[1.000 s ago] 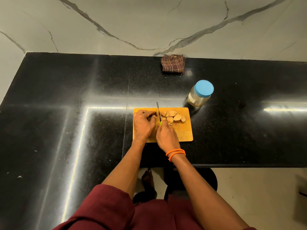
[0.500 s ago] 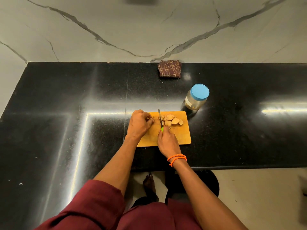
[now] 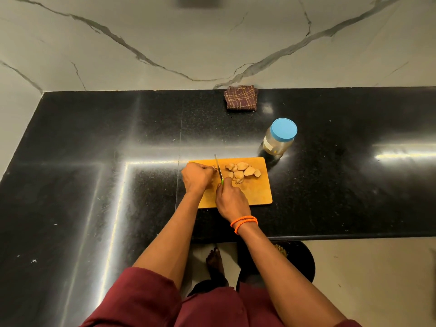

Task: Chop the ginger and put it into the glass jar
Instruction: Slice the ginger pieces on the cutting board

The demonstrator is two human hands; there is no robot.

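An orange cutting board point(image 3: 258, 193) lies on the black counter. Several cut ginger slices point(image 3: 243, 172) are heaped on its far right part. My left hand point(image 3: 197, 177) pinches a small remaining ginger piece point(image 3: 214, 168) at the board's far left corner. My right hand point(image 3: 231, 199) grips a green-handled knife point(image 3: 218, 168), whose blade stands right beside that piece, pointing away from me. A glass jar point(image 3: 278, 140) with a blue lid on it stands just beyond the board's far right corner.
A folded brown checked cloth point(image 3: 240, 98) lies against the marble wall at the back. The black counter point(image 3: 94, 185) runs left and bends toward me. Its front edge is just below my right wrist. A dark round bin point(image 3: 299, 260) sits on the floor below.
The camera view shifted, so the board sits lower in the frame. My left hand slid to the board's left corner and the knife followed it left, away from the slices.
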